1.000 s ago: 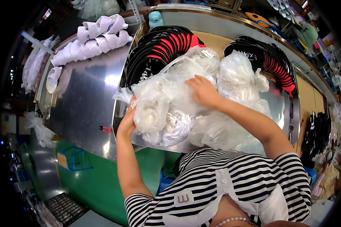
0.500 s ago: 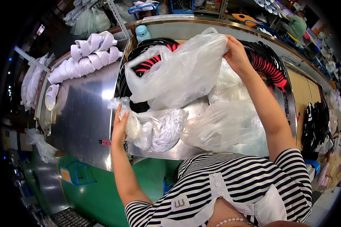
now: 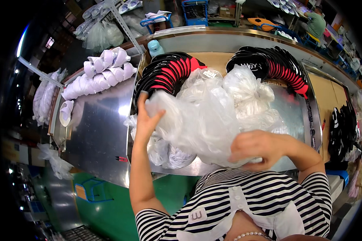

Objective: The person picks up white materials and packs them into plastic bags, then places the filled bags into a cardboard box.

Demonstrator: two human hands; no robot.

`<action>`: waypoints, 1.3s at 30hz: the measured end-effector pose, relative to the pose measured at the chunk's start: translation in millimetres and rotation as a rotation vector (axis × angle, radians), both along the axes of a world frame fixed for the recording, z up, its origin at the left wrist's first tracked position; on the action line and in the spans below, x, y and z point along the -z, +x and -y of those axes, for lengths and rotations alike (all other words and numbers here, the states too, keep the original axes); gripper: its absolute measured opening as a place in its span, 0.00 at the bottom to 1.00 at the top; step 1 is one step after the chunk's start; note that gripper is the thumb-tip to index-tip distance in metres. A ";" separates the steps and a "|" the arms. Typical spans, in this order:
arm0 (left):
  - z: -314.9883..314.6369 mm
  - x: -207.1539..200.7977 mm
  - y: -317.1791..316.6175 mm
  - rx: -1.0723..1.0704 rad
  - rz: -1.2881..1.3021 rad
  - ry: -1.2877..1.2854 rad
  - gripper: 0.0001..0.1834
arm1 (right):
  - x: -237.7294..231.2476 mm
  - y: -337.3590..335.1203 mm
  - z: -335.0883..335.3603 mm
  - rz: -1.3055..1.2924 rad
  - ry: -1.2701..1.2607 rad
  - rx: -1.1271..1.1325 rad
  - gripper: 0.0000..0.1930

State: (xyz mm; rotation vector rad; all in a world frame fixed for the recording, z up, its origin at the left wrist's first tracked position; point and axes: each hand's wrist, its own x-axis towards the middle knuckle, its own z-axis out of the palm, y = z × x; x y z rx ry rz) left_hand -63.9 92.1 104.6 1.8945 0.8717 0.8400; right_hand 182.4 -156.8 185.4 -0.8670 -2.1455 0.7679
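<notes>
A: What has just changed with the plastic bag?

B: Half a second ago it hangs stretched out over the left row of black-and-red pieces, with the right hand up at its far end. Now that hand is down at the near edge of the surface, close to the striped shirt, and the bag lies low across the middle, spread between both hands.

A: How are the hands set?

B: The right one is curled round the bag's lower right corner, gripping it. The left one is at the opposite edge, thumb and fingers parted, with the film against them; it isn't clenched.

A: And what does that mean for the work?

B: The bag is now handled from two sides rather than pulled away by one, I'd judge. It also covers part of the bundle of white cords, which shows just below it, while the left row is in view again.

A: Anything inside the bag?

B: Hard to tell; the plastic is cloudy and the right fingertips are blurred.

A: What else is near?

B: A bulging bag sits just beyond, and red-handled snips lie left of the left forearm.
</notes>
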 end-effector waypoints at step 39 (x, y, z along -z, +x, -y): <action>-76.2 -287.7 58.2 0.146 0.703 0.067 0.06 | -125.5 315.4 -21.4 -1.289 0.203 0.994 0.14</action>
